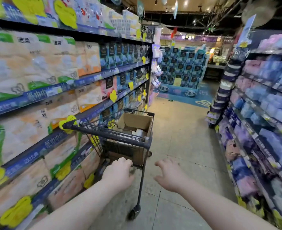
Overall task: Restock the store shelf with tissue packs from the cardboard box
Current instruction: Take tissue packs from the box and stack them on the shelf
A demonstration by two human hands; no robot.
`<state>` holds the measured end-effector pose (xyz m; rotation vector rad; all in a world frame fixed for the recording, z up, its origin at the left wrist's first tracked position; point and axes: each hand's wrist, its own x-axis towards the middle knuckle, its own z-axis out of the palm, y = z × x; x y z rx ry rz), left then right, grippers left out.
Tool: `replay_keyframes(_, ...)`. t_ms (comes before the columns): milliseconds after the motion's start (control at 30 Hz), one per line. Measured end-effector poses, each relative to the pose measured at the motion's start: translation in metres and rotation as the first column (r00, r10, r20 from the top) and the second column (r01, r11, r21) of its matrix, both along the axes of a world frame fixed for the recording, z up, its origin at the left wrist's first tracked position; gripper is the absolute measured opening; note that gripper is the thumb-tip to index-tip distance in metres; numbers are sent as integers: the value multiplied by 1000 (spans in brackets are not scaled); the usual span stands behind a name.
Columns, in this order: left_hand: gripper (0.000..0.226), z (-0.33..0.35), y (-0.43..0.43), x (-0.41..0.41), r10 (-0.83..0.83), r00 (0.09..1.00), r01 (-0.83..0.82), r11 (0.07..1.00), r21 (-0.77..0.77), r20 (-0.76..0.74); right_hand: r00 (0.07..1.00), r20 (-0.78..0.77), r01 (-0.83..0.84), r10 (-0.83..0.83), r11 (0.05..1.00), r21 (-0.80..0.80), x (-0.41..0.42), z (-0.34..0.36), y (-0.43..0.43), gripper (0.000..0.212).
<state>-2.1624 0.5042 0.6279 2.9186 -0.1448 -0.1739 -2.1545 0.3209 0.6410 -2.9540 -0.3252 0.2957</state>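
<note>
1. Sitting in the cart (pixel 103 135) basket: open cardboard box (pixel 133 120), white tissue packs (pixel 139 131) inside.
2. Cart stands just beside the left store shelf (pixel 90 78).
3. Left hand (pixel 117 173) at the cart's lower rear frame, fingers curled; can't tell if gripping.
4. Right hand (pixel 169 176) released, fingers spread, above the floor (pixel 178 130).

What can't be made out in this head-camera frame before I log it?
Head view, cardboard box: its own walls and the wires of the cart hide most of the contents. Only a pale patch shows inside.
Head view, left hand: the back of the hand hides the fingertips, so whether it grips the cart is unclear.
Head view, price tags on the left shelf: blur makes the print unreadable.
</note>
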Motion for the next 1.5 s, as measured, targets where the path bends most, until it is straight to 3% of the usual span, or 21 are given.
replay_keyframes(433,40,-33,-151,96,-129,988,127,992,-24,-88,983,-30,181,-181,983,3,57,-23,-150,52)
replay_keyframes(833,50,-39,-234,302,-224,973,219,972,-90,-61,970,-14,240,-241,970,-44,241,-18,-220,52)
replay_keyframes(1133,46,-67,-235,411,-99,984,89,993,-72,-149,990,-84,112,-116,992,-57,381,-45,-239,52)
replay_keyframes(1500,37,-79,-278,519,301,917,-322,946,-43,-261,965,-183,-203,186,976,-77,569,-64,-305,53)
